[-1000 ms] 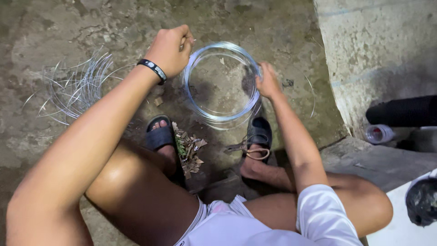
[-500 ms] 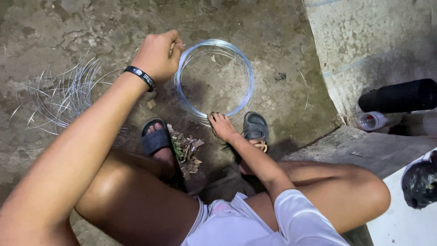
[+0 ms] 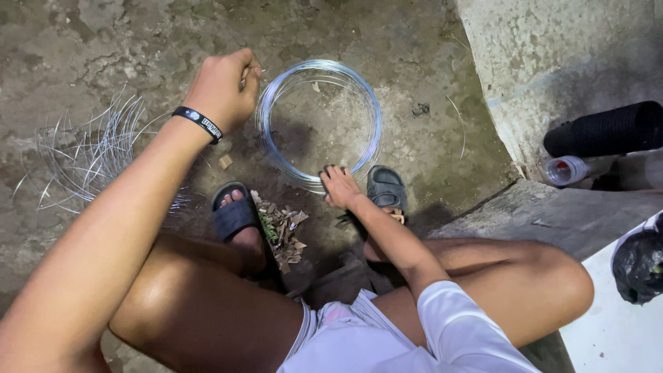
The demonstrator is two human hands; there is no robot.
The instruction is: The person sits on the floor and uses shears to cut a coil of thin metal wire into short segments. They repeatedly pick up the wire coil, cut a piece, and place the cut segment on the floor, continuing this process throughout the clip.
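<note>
- Two hands on one round coil of thin silvery wire [image 3: 319, 124], lying on the rough concrete floor [image 3: 428, 62] betw. the dark rubber sandals [image 3: 385, 186].
- Left hand [image 3: 222, 90]: fist closed on coil's upper-left edge.
- Right hand [image 3: 338, 186]: fingers curled at near rim; real grip? can't tell.
- Progress: coil looks wound, neat; loose fan of cut silvery wire lengths [image 3: 90, 155] sits untouched at left.
- Vs. half a sec ago: both hands, coil barely shifted; a sec ago right hand was up on coil's right side.

Silvery wire coil [image 3: 319, 124], black wristband [image 3: 198, 122] with white marks, dark grey slippers [image 3: 235, 215], white shorts [image 3: 359, 338], mottled grey-brown concrete floor [image 3: 103, 41], black ribbed tube [image 3: 606, 129]
</note>
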